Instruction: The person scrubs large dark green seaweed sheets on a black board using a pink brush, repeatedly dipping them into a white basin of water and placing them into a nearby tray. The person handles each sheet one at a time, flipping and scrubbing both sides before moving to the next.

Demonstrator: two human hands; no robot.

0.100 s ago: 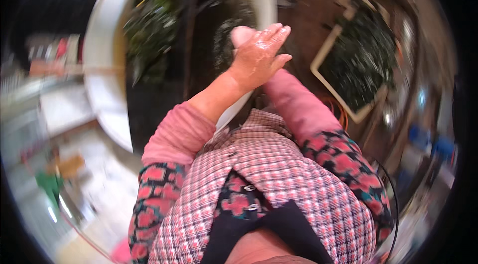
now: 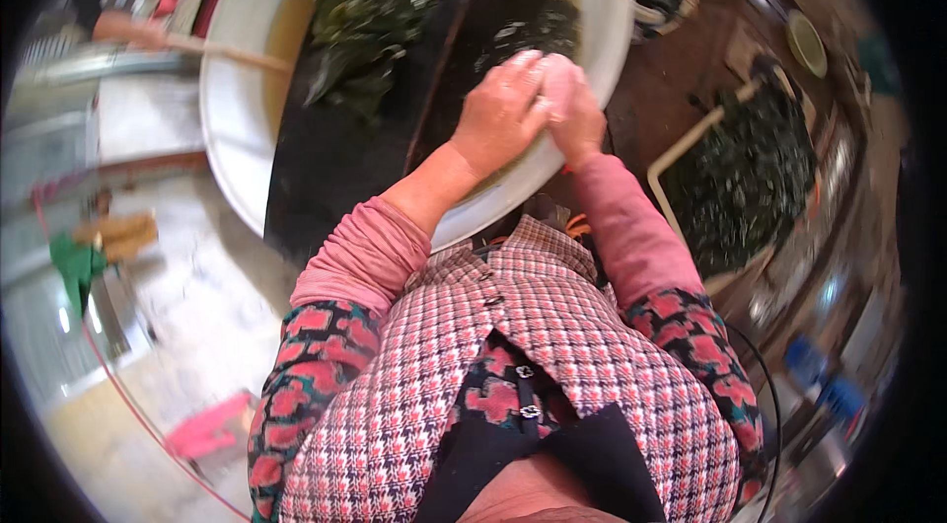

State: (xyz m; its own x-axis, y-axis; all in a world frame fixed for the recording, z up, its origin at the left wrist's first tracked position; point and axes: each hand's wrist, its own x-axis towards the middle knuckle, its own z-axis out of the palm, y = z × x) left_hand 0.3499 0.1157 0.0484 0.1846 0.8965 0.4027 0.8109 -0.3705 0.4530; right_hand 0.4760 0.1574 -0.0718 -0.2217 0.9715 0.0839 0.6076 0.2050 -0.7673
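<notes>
In front of me, above the near right rim of a big white tub (image 2: pixel 234 118), my hands meet. My left hand (image 2: pixel 498 109) is wet and closed, its fingers curled against the right one. My right hand (image 2: pixel 570 109) is closed too, its fingertips pressed together and partly blurred. Whatever may lie between them is hidden. A dark board (image 2: pixel 321 173) spans the tub, with a pile of wet dark green leaves (image 2: pixel 370 20) on it. More leaves (image 2: pixel 528 25) lie in the brownish water beyond my hands.
To the right stands a pale-rimmed rectangular container (image 2: pixel 681 150) heaped with dark leaves (image 2: pixel 755 178). A round basket (image 2: pixel 684 0) of dark leaves sits at the back. A wooden handle (image 2: pixel 232 52) rests over the tub's left rim. A black cable (image 2: pixel 774 405) hangs by my right arm.
My left hand was stretched out flat across the right with fingers apart. Now its fingers have curled and the hands sit side by side. The view has shifted, so the tub appears further right.
</notes>
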